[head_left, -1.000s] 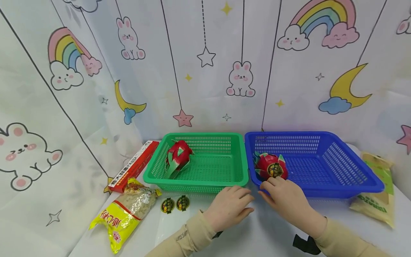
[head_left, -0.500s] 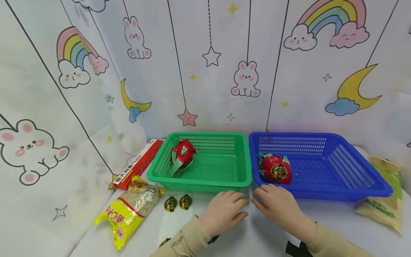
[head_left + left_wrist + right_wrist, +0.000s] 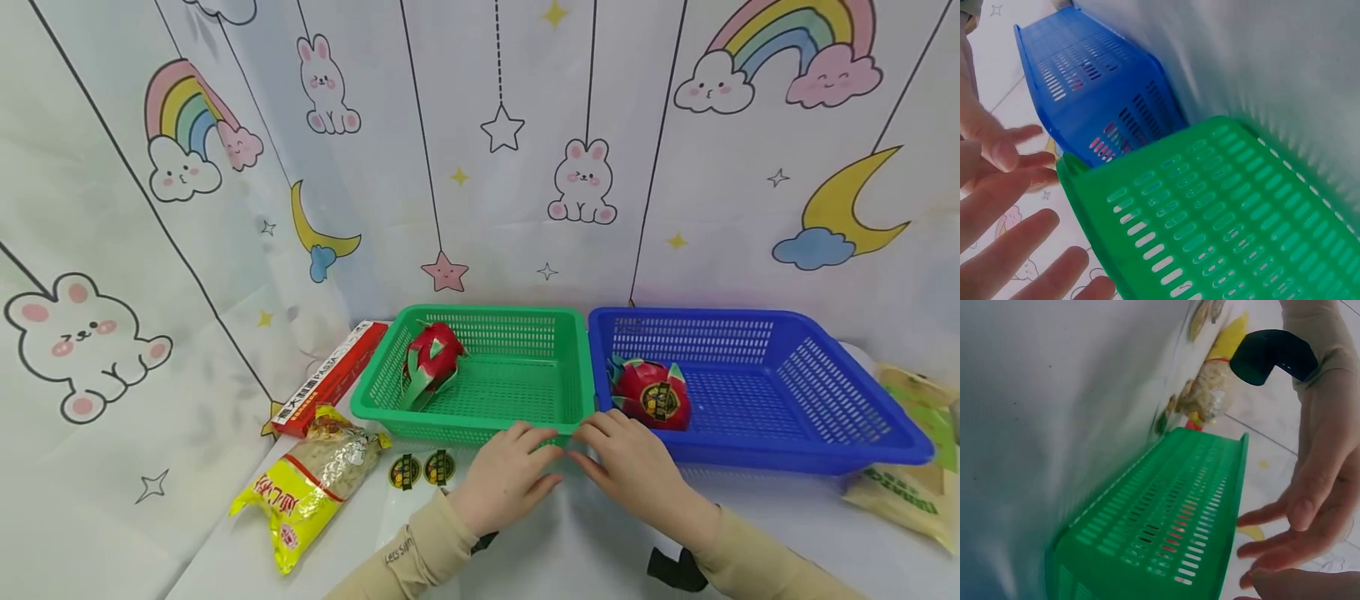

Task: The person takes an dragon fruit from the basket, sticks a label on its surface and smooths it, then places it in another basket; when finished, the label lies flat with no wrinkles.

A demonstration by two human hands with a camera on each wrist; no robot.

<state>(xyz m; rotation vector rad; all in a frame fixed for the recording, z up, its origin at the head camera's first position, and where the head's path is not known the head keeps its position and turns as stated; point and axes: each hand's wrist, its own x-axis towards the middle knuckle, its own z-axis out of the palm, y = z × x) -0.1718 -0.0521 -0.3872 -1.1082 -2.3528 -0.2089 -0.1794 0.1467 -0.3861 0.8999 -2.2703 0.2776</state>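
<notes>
Left to right, the red box [image 3: 330, 379] lies beyond and well to the left of the left grip [image 3: 506, 475], with the yellow bag [image 3: 318, 483] and two round stickers [image 3: 422, 470] nearer to it on the same side. The green basket [image 3: 450, 425] stands just ahead of the left grip, its long axis running left to right; a leafy dragon fruit [image 3: 435, 354] sits in its left end. I read the left grip as released, fingers loosely spread at the near rim; whether they touch it I cannot tell. The right grip [image 3: 630, 467], also released, is at the corner where the baskets meet. The blue basket [image 3: 765, 448] begins just ahead of it and extends rightward, the labelled dragon fruit [image 3: 637, 387] inside its near left corner. I judge this the governing relation: that fruit lies directly beyond the right grip, the nearer hand, behind the front rim. The adjoining rims limit sideways travel; I find room above both baskets and over the counter [image 3: 787, 521] to the right grip's right, short of the tan packet [image 3: 903, 500]
</notes>
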